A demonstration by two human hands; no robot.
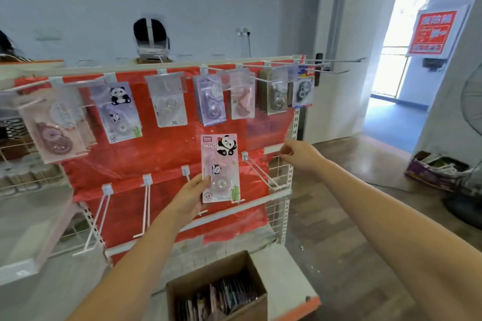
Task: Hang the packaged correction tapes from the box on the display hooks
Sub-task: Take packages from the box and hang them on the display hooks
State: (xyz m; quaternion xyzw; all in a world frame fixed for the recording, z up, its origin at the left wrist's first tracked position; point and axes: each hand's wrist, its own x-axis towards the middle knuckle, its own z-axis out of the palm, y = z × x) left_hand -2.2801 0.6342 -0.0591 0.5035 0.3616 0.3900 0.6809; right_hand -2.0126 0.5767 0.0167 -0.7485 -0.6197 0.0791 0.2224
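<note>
Left hand (191,197) pinches panda correction-tape pack (221,168) low; right hand (300,155) fingers loosely curled, empty. Light, stiff card: hold edges.

Both arms bare, stretched forward. Left hand (191,197) at centre frame, palm turned up, fingers and thumb gripping a flat pack by its lower left edge. Right hand (300,155) right of centre, slightly higher, fingers loosely curled, fingertips pinched together.

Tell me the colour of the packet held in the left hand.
Pink, with a panda print; head view.
</note>
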